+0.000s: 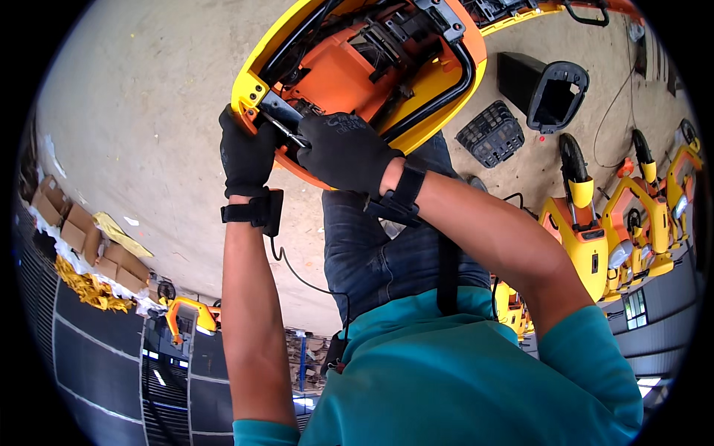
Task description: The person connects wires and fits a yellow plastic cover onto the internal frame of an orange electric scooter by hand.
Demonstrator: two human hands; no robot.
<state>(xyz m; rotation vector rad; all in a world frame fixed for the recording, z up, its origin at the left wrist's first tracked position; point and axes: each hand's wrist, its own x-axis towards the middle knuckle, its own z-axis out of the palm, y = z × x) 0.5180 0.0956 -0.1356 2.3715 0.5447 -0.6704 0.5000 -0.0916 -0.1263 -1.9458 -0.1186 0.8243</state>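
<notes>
In front of me is a yellow and orange vehicle body shell (pixel 243 82), open on top, with black tubes, cables and an orange inner panel (pixel 338 70) inside. Both my hands wear black gloves. My left hand (pixel 248 152) grips the shell's near left corner, thumb on the inner side. Closed round a slim metal screwdriver-like tool (pixel 286 129), my right hand (pixel 346 147) rests over the near rim. The tool's shaft slants toward the corner beside my left thumb. Its handle is hidden in my fist, and so is the exact spot its tip touches.
Right of the shell, a black plastic bin (pixel 559 97) and a black basket (pixel 491 134) lie on the concrete floor. Several yellow and orange two-wheelers (pixel 580 245) stand farther right. Cardboard boxes (pixel 82 227) lie at the left. A thin cable (pixel 309 285) hangs from my left wrist strap.
</notes>
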